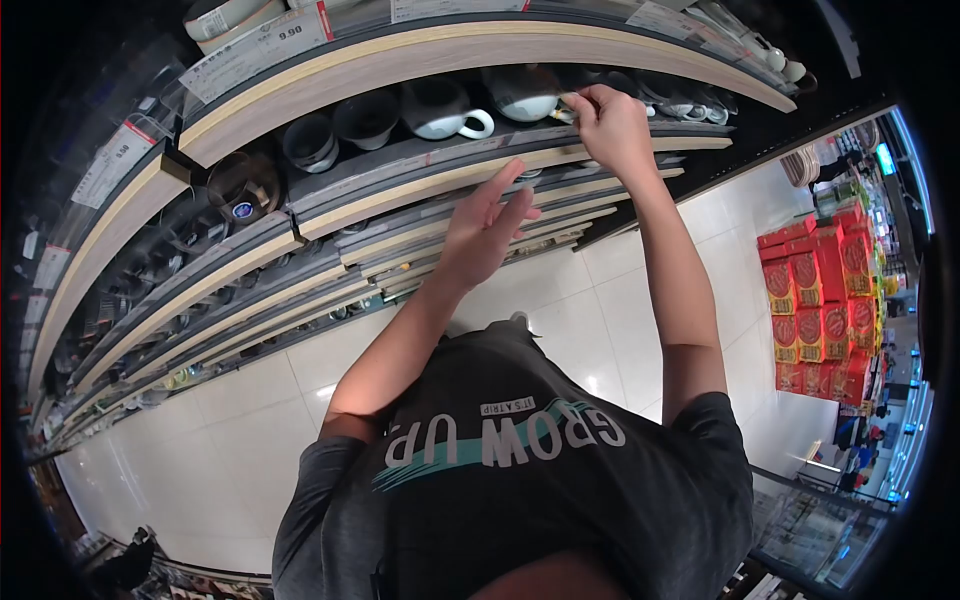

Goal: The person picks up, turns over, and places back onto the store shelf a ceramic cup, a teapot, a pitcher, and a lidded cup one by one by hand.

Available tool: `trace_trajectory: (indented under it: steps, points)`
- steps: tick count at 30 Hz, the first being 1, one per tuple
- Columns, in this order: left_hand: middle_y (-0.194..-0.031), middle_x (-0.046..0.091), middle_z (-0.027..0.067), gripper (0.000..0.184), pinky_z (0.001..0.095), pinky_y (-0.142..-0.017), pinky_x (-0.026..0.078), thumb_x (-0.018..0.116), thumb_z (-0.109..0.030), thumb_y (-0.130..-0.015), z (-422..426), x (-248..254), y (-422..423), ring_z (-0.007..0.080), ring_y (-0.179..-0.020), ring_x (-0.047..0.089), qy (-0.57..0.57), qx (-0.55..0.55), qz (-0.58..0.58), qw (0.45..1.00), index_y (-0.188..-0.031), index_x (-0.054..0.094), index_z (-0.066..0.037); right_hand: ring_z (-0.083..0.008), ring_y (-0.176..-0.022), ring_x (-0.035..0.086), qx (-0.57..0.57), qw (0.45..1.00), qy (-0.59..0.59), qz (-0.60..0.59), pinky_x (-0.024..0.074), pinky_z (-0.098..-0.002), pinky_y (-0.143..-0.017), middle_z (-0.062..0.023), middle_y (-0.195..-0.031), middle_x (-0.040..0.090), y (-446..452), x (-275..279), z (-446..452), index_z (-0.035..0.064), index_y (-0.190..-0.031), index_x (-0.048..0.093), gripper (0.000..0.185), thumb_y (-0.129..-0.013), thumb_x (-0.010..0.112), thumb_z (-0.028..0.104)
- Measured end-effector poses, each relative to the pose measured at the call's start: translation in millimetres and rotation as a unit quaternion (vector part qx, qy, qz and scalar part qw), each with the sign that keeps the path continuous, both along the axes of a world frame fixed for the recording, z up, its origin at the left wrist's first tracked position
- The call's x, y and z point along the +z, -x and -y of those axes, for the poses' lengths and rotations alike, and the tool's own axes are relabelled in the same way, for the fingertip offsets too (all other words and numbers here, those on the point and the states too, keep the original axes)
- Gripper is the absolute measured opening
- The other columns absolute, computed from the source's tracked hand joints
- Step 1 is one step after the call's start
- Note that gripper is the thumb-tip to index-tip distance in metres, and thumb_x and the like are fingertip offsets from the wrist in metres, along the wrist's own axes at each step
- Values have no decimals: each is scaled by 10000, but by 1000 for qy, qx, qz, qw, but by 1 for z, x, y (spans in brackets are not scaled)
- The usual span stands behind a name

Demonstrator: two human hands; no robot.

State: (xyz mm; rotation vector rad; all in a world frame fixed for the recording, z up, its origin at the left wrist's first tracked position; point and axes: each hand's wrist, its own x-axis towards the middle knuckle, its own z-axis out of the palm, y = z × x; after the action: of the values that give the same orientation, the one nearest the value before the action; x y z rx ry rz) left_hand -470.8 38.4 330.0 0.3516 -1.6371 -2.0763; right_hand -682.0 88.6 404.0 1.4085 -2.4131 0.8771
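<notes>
The white cup (526, 108) sits on the shelf (400, 190) at twelve o'clock, the right hand (606, 118) pinching its three-o'clock side in a narrow grip; a slip could knock the neighbouring cup (436, 124) at nine o'clock. The left hand (484, 232), loosely spread, holds nothing.

This is a shop: price labels (258, 48), one reading 9.90, show at the upper left, cups (437, 126) sit in a row among tiered shelves (480, 48) across the top, and red packages (820, 300) stand piled at the right on pale floor tiles (230, 420).
</notes>
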Motion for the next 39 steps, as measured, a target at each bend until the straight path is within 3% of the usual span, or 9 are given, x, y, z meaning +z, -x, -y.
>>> trace_trajectory:
  steps: [9, 11, 24, 25, 27, 29, 31, 34, 39]
  points:
    - [-1437, 462, 130, 502, 247, -701, 510, 500, -220, -1002, 6, -8, -2, 189, -978, 666, 4, -7, 29, 1000, -1439, 376, -6, -356, -680, 658, -14, 999, -30, -15, 517, -382, -649, -207, -714, 653, 6, -9, 11, 13, -900, 727, 203, -872, 638, 194]
    - [-1432, 469, 126, 504, 247, -696, 512, 502, -221, -1002, 5, -9, -1, 190, -971, 668, 7, -9, 34, 999, -1437, 376, -1, -427, -723, 620, -8, 1000, -3, 4, 507, -462, -699, -239, -703, 623, 4, -10, 13, -8, -783, 697, 248, -851, 646, 225]
    - [-1291, 559, 133, 480, 253, -674, 518, 511, -242, -994, -4, -26, -9, 194, -905, 682, -16, -22, 58, 998, -1396, 435, 9, -392, -787, 653, -60, 997, -2, 45, 513, -449, -744, -195, -787, 677, -11, -25, 8, 49, -904, 726, 296, -870, 629, 327]
    - [-1291, 559, 133, 480, 253, -674, 518, 511, -242, -994, -7, -31, -10, 194, -905, 682, -16, -19, 58, 998, -1396, 435, 9, -342, -702, 655, -57, 998, 19, 3, 515, -408, -682, -178, -772, 681, -9, -30, 7, 37, -924, 724, 280, -868, 649, 301]
    - [-1061, 682, 102, 505, 250, -637, 524, 562, -298, -978, -14, -47, -14, 140, -845, 677, -53, 15, 43, 998, -1372, 462, 1, -291, -617, 658, -40, 998, 41, -37, 517, -367, -620, -161, -757, 686, -16, -30, 7, 25, -945, 722, 267, -866, 670, 275]
    - [-1083, 678, 103, 480, 248, -634, 522, 560, -289, -979, -18, -52, -20, 143, -853, 675, -54, 17, 51, 997, -1353, 483, 1, -296, -708, 681, -44, 990, 124, -44, 537, -375, -648, -136, -901, 707, -30, -21, 4, 43, -909, 720, 246, -846, 675, 277]
    - [-1105, 674, 104, 456, 247, -630, 520, 559, -280, -980, -19, -56, -22, 145, -862, 673, -56, 21, 60, 996, -1333, 504, 2, -252, -593, 657, 12, 978, 177, -108, 526, -350, -560, -102, -819, 695, -36, -21, 7, 49, -880, 717, 214, -821, 702, 255]
    - [-1128, 661, 110, 382, 241, -637, 493, 518, -228, -996, -22, -58, -24, 154, -836, 665, -47, 24, 110, 993, -1296, 532, 9, -271, -634, 667, 78, 990, 92, -77, 527, -361, -560, -93, -722, 684, -52, -17, 14, 57, -865, 720, 235, -808, 717, 285]
    - [-1011, 695, 100, 314, 225, -593, 461, 527, -198, -994, -23, -49, -41, 128, -773, 653, -45, 78, 109, 990, -1229, 582, 3, -306, -588, 641, 125, 991, 7, -38, 502, -364, -539, -123, -620, 636, -59, -13, 39, 48, -822, 721, 307, -817, 713, 355]
